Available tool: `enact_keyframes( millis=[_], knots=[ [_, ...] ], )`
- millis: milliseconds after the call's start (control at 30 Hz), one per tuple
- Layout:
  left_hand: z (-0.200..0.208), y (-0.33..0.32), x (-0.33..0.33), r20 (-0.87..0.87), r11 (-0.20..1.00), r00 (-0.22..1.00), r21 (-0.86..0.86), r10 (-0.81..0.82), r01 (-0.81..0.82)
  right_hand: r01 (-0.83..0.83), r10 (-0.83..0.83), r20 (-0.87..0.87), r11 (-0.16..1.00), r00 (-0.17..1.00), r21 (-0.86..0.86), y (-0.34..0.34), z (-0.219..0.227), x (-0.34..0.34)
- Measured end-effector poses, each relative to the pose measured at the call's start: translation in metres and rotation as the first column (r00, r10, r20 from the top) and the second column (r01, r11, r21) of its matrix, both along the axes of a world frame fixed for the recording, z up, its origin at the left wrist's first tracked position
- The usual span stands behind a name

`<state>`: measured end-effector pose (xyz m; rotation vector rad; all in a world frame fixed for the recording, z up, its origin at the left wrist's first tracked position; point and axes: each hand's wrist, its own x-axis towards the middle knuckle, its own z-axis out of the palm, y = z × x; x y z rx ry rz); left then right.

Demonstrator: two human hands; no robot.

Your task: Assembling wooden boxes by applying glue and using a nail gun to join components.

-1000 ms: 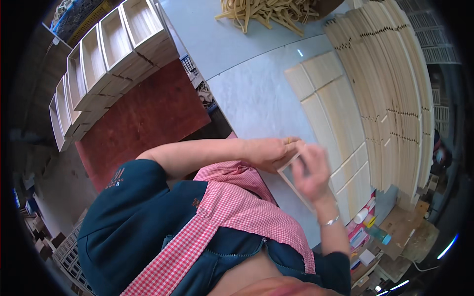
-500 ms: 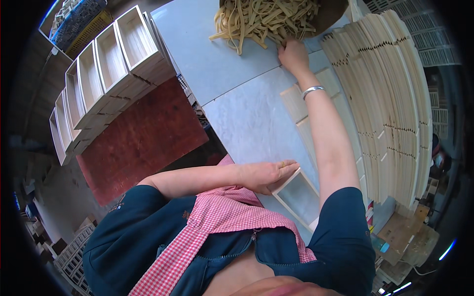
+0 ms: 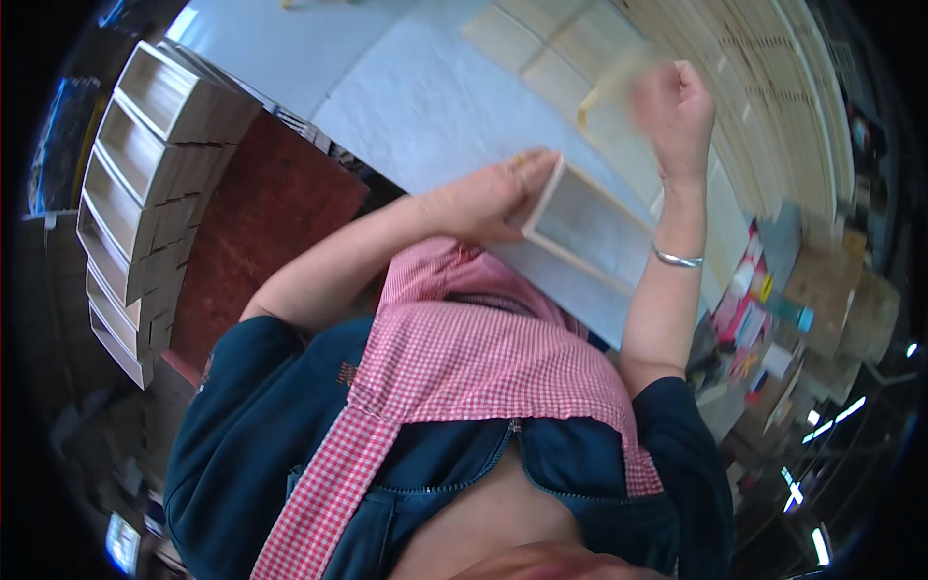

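My left hand (image 3: 503,193) grips the left short end of a shallow rectangular wooden frame (image 3: 580,266), its fingers along the outside of that side. The frame lies on the pale tabletop, close to my apron, and the grey surface shows through its middle. My right hand (image 3: 677,121), with a silver bracelet at the wrist, is raised beyond the frame's right end. Its fingers are curled in and smeared by motion. A yellowish strip (image 3: 587,108), blurred and bent like a loop, trails from it to the left.
Flat wooden panels (image 3: 512,43) lie on the far table, beside long stacks of thin boards (image 3: 773,106) at the right. Open wooden boxes (image 3: 130,145) stand stacked at the left, by a dark red board (image 3: 271,184). Mixed small goods (image 3: 754,290) and cardboard sit at the right.
My right hand has come back from the heap of tan strips at the far side, bringing one strip along. The view has shifted and the heap is almost out of it. My left hand stays on the frame.
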<state>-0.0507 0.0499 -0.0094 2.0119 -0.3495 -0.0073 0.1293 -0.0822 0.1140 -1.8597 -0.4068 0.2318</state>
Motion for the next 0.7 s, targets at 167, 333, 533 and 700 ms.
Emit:
enact_keyframes(
  millis=[167,333,533,700],
  knots=[
    [0.002,-0.001,0.000,-0.043,0.998,0.998,-0.035,0.053,-0.055,-0.085,0.213,0.253,0.896,0.944,-0.435,-0.048,-0.026,-0.035],
    [0.002,-0.001,-0.004,0.015,0.995,0.998,-0.077,0.056,-0.055,-0.340,0.484,0.171,0.785,0.858,-0.518,-0.049,-0.036,-0.068],
    [0.014,-0.003,0.000,-0.214,0.995,0.976,0.097,0.038,-0.017,-0.425,0.567,0.167,0.753,0.807,-0.503,-0.060,-0.036,-0.097],
    [-0.001,0.000,0.002,0.206,0.942,0.975,0.304,0.081,-0.142,-0.399,0.637,0.312,0.720,0.705,-0.568,-0.085,-0.021,-0.150]
  ],
)
